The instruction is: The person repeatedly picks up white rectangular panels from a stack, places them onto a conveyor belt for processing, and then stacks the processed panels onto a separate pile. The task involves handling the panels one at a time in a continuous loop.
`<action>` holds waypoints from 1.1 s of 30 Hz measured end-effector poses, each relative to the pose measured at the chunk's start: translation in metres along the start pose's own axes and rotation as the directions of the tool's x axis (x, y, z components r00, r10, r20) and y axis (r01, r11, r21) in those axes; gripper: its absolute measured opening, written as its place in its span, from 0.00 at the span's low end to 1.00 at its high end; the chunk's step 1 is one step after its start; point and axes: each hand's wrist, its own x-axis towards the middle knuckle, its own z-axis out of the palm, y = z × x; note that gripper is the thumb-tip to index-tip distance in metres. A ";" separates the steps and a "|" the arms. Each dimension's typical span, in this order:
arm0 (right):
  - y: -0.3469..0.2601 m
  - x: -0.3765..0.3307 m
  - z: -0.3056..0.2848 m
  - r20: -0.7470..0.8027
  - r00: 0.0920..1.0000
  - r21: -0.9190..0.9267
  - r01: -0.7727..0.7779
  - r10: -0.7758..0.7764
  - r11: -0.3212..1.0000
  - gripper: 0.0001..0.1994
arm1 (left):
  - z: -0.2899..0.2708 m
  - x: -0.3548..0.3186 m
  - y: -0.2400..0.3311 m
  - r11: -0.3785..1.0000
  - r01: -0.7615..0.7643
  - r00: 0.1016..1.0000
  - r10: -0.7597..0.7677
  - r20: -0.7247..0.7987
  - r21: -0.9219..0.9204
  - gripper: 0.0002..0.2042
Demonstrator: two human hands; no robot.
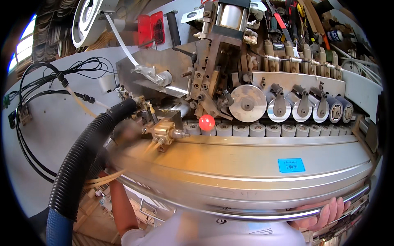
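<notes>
My right hand is at the lower right, its fingers curled round the bright metal rail along the machine's near edge. My left forearm rises from the lower left and passes behind the machine's edge. My left hand cannot be made out there, amid a brown blur by the hose. Nearby are a black corrugated hose and a brass fitting with thin tubes. Beyond the broad metal beam runs a row of small grey rollers. A red ball-shaped knob stands before them.
A large metal disc and several smaller pressure rollers line the machine. A pneumatic cylinder rises at the back. A pale strip runs from a white reel. Black cables loop at left; hand tools lie at back right.
</notes>
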 end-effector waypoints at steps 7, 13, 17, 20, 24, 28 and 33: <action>0.019 -0.026 -0.005 -0.067 0.998 0.070 0.015 -0.010 0.997 0.25 | -0.004 -0.004 -0.004 0.998 -0.034 0.999 0.033 0.007 0.048 0.26; 0.014 -0.030 -0.011 -0.051 0.969 0.302 -0.215 0.241 0.929 0.25 | -0.014 -0.016 -0.004 0.995 -0.045 0.999 0.044 0.011 0.087 0.27; 0.007 -0.031 -0.002 -0.122 0.957 0.321 -0.213 0.264 0.923 0.26 | -0.020 -0.019 -0.003 0.992 -0.053 0.999 0.052 0.005 0.112 0.27; 0.008 -0.031 -0.004 -0.095 0.959 0.299 -0.228 0.266 0.927 0.26 | -0.020 -0.018 -0.005 0.992 -0.054 0.999 0.054 0.005 0.115 0.27; 0.012 -0.029 -0.022 0.047 0.970 0.228 -0.242 0.237 0.943 0.24 | -0.014 -0.012 -0.008 0.992 -0.062 0.998 0.062 0.007 0.113 0.28; 0.011 -0.026 -0.018 0.048 0.979 0.234 -0.206 0.200 0.950 0.25 | -0.023 -0.016 -0.005 0.990 -0.061 0.998 0.061 0.005 0.130 0.28; 0.013 -0.028 -0.027 0.112 0.967 0.228 -0.248 0.228 0.942 0.25 | -0.022 -0.015 -0.006 0.989 -0.072 0.997 0.072 0.011 0.128 0.29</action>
